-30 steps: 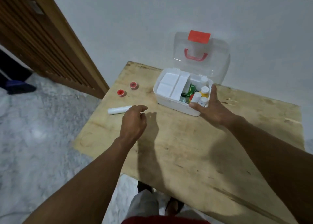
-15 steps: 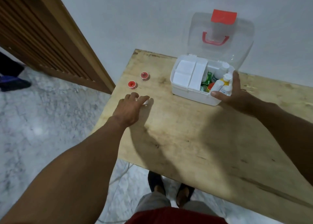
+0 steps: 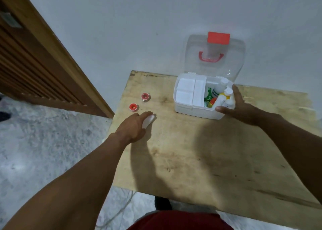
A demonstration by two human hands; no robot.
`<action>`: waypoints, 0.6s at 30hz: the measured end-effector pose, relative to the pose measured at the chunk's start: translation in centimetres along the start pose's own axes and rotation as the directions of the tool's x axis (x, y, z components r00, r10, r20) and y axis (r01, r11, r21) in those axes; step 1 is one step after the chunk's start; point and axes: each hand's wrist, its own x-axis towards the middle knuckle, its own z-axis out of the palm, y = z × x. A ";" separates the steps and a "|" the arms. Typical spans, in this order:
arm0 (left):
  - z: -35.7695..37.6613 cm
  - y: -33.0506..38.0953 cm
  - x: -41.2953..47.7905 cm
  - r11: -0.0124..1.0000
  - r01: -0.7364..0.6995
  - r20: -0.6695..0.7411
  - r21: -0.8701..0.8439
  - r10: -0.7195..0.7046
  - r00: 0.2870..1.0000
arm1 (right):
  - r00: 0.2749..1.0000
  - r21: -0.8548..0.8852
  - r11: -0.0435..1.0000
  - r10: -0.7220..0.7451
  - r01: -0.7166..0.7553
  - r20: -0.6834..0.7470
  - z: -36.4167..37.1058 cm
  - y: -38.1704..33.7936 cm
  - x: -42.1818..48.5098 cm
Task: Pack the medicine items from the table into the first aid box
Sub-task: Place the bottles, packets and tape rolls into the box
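The white first aid box (image 3: 190, 108) stands open at the table's far side, its clear lid (image 3: 214, 57) with red handle leaning on the wall. A white divided tray fills its left half; several bottles and green packets fill the right. My right hand (image 3: 238, 108) grips the box's front right corner. My left hand (image 3: 135, 127) is closed over a white tube (image 3: 149, 120) lying on the table; only the tube's right end shows. Two small red-capped pots (image 3: 133, 107) (image 3: 145, 96) sit just beyond that hand.
The wooden table (image 3: 200, 151) has its left edge close to my left hand, with marble floor (image 3: 43, 151) below. A wooden slatted door (image 3: 34, 61) stands at the left. A white wall backs the table.
My left hand has gone from hovering near the white tube to closing over it. My right hand has stayed on the box's corner. The camera has shifted.
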 end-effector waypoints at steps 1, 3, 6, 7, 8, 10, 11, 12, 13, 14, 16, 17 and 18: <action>-0.2 0.6 0.2 0.999 0.004 -0.028 -0.046 -0.006 1.000 | 1.000 0.000 1.000 0.001 -0.001 -0.004 0.0 0.0 0.0; -0.9 2.2 0.7 0.988 -0.014 -0.081 -0.156 0.002 0.997 | 1.000 0.002 1.000 -0.011 0.011 -0.006 0.0 0.1 0.0; -2.4 5.7 1.6 0.948 -0.044 -0.163 -0.314 -0.008 0.987 | 1.000 -0.002 1.000 -0.026 0.026 0.006 -0.1 0.0 -0.1; -2.9 6.9 2.0 0.935 -0.043 -0.184 -0.353 -0.025 0.983 | 0.999 0.004 0.999 -0.037 0.037 0.007 -0.1 -0.2 -0.3; -3.4 8.1 2.4 0.919 -0.043 -0.200 -0.393 -0.040 0.979 | 0.999 0.018 0.999 -0.052 0.052 0.005 0.0 -0.1 -0.3; -4.1 10.2 3.2 0.879 -0.041 -0.228 -0.476 -0.078 0.971 | 0.998 0.015 0.998 -0.062 0.062 0.001 0.1 0.0 -0.4; -4.4 11.2 3.6 0.864 -0.037 -0.237 -0.502 -0.096 0.967 | 0.999 -0.005 0.999 -0.053 0.053 0.003 0.1 0.2 -0.4; -4.7 12.1 3.9 0.860 -0.029 -0.237 -0.510 -0.107 0.966 | 0.999 -0.027 0.999 -0.041 0.042 0.009 0.1 0.3 -0.4; -4.9 13.0 4.2 0.865 -0.023 -0.232 -0.500 -0.108 0.967 | 0.999 -0.044 0.998 -0.040 0.041 0.013 0.0 0.4 -0.5; -5.0 13.8 4.5 0.876 -0.017 -0.223 -0.483 -0.105 0.969 | 0.999 -0.047 0.998 -0.047 0.048 0.017 -0.1 0.4 -0.6; -5.1 15.0 5.1 0.882 0.009 -0.205 -0.471 -0.119 0.971 | 0.995 -0.043 0.995 -0.092 0.093 0.026 -0.2 0.4 -0.8; -5.0 15.4 5.5 0.876 0.026 -0.195 -0.482 -0.137 0.971 | 0.992 -0.046 0.991 -0.122 0.123 0.022 -0.3 0.4 -0.8; -4.8 15.8 5.9 0.866 0.043 -0.186 -0.499 -0.155 0.970 | 0.988 -0.038 0.988 -0.152 0.153 0.019 -0.3 0.4 -1.0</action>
